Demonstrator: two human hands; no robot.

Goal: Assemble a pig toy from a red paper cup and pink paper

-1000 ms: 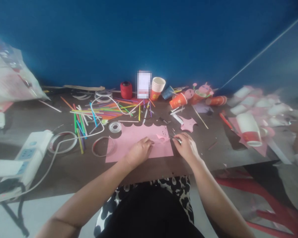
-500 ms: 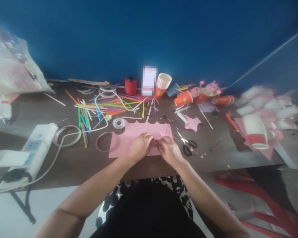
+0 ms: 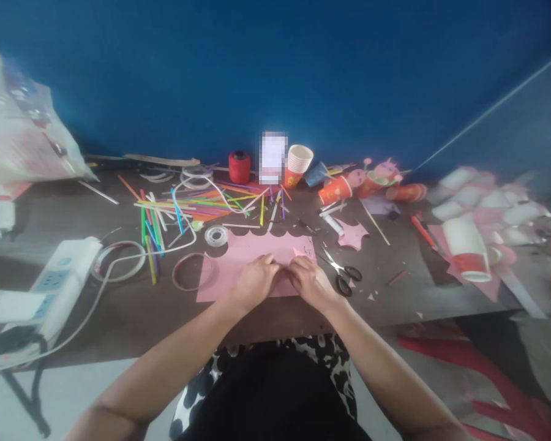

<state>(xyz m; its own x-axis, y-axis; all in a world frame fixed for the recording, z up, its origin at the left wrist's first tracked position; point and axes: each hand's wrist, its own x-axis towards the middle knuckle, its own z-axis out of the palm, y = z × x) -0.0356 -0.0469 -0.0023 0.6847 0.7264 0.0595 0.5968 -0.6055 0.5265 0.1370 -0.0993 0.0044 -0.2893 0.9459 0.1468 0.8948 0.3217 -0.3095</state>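
Note:
My left hand (image 3: 256, 280) and my right hand (image 3: 313, 282) meet over a pink paper sheet (image 3: 224, 275) that has a scalloped far edge. Both have their fingers bent and pinched together, fingertips nearly touching. What lies between the fingertips is too small and covered to make out. A small pink pointed paper piece (image 3: 298, 252) shows just beyond the right fingers. Scissors with black handles (image 3: 348, 275) lie open to the right of the sheet. On the left, a tape roll (image 3: 193, 271) overlaps the sheet's edge.
Coloured sticks (image 3: 193, 205) spread behind the sheet, near a small white tape roll (image 3: 216, 236). Stacked paper cups (image 3: 299, 160) stand by the wall. To the left lies a power strip (image 3: 50, 288) with a white cable; to the right, a pink cutout (image 3: 353, 235) and a paper cup (image 3: 466, 245).
The whole view has shifted slightly, with the table sitting a little lower in the picture. My hands stay pinched together over the sheet, with only small finger movement.

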